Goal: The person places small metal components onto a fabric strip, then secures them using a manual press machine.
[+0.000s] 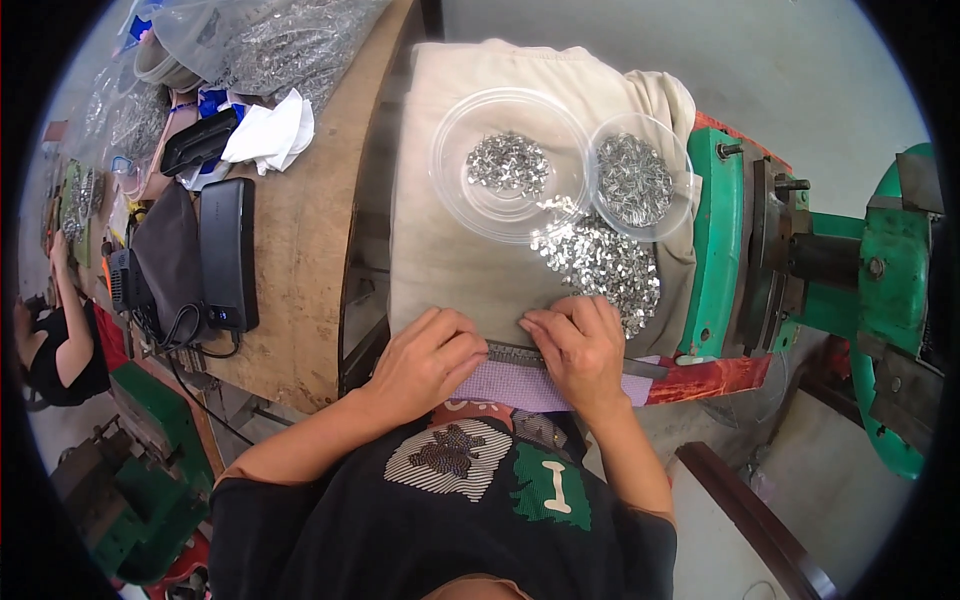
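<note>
A narrow dark metal strip with a row of fine notches (515,354) lies along the front edge of the cloth-covered work surface. At its left end my left hand (428,362) rests with curled fingers, the tips pressed together. My right hand (580,348) bends over the strip farther right, thumb and forefinger pinched close above it. Whatever either hand pinches is too small or hidden. Just beyond my right hand spreads a loose pile of small shiny metal pieces (605,268). Behind it stand a large clear plastic bowl (452,205) with small metal parts and a smaller clear dish (683,205) of thin metal pins.
Beige cloth (450,275) covers the work surface, with purple fabric (500,386) along its front. A green machine (720,240) stands close at the right. On the wooden table (300,230) at left lie a black power bank (229,255), cables and plastic bags. Another person (70,335) sits far left.
</note>
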Tool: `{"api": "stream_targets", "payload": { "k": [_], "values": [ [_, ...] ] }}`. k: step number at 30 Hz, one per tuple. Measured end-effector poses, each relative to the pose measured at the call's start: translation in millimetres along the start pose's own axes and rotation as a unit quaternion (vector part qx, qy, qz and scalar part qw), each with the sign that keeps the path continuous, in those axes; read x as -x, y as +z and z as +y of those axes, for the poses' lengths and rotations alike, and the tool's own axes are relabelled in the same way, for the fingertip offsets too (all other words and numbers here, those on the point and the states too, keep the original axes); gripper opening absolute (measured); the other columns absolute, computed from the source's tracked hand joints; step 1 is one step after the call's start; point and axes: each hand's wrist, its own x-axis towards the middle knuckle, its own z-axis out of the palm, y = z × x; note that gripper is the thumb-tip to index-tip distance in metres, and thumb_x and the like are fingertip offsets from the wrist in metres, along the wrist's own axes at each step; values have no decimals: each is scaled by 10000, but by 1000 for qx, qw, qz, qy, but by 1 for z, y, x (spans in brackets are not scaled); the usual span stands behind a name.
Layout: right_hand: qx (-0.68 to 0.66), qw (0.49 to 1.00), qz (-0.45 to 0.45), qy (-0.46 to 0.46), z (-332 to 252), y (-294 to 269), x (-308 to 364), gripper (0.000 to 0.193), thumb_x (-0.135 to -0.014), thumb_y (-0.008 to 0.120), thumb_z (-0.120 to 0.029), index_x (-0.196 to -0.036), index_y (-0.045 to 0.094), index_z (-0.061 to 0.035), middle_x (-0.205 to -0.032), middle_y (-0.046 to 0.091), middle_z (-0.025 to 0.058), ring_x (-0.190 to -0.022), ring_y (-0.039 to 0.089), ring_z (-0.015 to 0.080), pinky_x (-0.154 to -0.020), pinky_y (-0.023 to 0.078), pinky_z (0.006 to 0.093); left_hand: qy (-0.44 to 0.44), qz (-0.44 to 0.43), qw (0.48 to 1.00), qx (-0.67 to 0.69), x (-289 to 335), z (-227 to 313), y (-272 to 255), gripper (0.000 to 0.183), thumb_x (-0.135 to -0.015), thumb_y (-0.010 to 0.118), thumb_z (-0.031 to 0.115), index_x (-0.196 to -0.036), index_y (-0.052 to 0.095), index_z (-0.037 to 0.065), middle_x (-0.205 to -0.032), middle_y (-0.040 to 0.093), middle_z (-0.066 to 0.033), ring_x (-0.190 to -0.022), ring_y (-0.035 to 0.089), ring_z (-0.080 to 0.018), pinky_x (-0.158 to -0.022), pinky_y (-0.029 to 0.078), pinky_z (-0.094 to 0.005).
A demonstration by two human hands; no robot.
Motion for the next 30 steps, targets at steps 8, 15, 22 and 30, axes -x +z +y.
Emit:
{"api": "stream_targets", "payload": {
  "k": [8, 15, 22, 30],
  "values": [
    [-9, 999, 40, 30, 1, 2, 2, 160, -702, 828, -119, -841, 750, -117, -868, 597, 11, -861, 541, 230, -754, 396, 372, -1, -3, 1000, -12, -3, 1, 2, 173, -785, 759, 47, -906, 636, 34, -922, 596, -95, -846, 593, -302, -706, 494, -386],
    [-6, 1000, 14, 22, -7, 0, -1, 155, -728, 813, -141, -860, 735, -119, -934, 619, 5, -932, 553, 249, -815, 393, 407, -21, -11, 999, 21, 2, -1, -1, 195, -793, 749, 84, -927, 619, 26, -1004, 571, -113, -937, 587, -312, -785, 504, -392],
    [-43, 997, -36, 61, -16, 3, -1, 106, -758, 791, -164, -841, 740, -123, -935, 625, -20, -998, 530, 244, -892, 316, 415, -9, -1, 1000, 29, 6, -6, 5, 171, -802, 736, 63, -920, 618, 24, -1002, 568, -109, -948, 587, -312, -790, 504, -391],
    [-83, 991, -60, 88, -24, 5, -4, 105, -744, 805, -190, -821, 768, -129, -943, 627, -33, -1036, 495, 239, -931, 292, 398, -34, 4, 998, 54, 10, -8, 4, 306, -776, 788, 89, -1000, 591, 21, -1065, 561, -147, -962, 592, -336, -800, 508, -398]
  ]
}}
